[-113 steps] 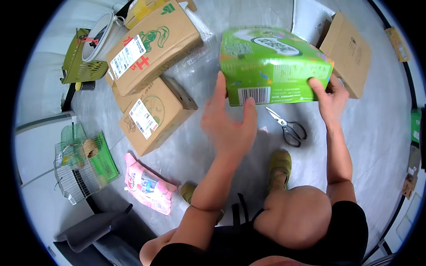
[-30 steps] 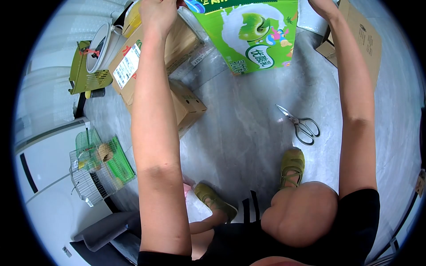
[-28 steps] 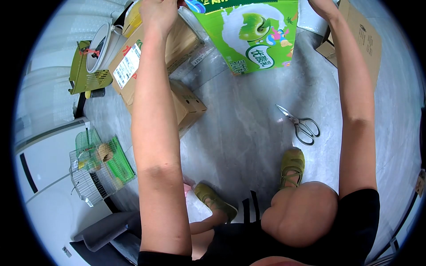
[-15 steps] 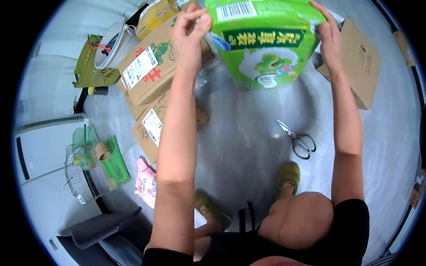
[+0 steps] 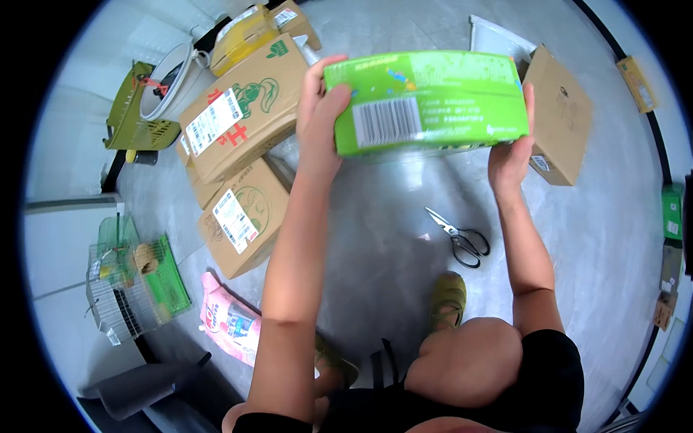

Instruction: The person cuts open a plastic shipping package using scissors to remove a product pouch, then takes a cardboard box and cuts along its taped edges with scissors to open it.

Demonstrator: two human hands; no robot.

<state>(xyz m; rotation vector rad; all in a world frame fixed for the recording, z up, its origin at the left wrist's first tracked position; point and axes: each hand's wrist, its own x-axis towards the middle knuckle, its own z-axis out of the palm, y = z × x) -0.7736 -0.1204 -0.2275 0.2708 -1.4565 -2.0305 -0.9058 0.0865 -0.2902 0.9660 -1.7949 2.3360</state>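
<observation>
A green printed carton (image 5: 462,97) is held up off the floor between both hands, its barcode side facing me. My left hand (image 5: 320,115) is closed on its left end, thumb on the near face. My right hand (image 5: 514,155) grips the lower right corner, with fingers along the right end. Below the carton, scissors (image 5: 462,237) with black handles lie on the grey floor, their blades slightly apart. The carton's far side is hidden.
Cardboard boxes (image 5: 249,105) with white labels are stacked at the left, beside a white bucket (image 5: 155,101) and a green basket (image 5: 130,123). An open cardboard box (image 5: 559,115) stands at right. A pink bag (image 5: 229,321) and wire cage (image 5: 126,289) are lower left.
The carton has come lower and nearer, and its barcode side now faces me instead of the apple-printed front. Both hands have moved down with it.
</observation>
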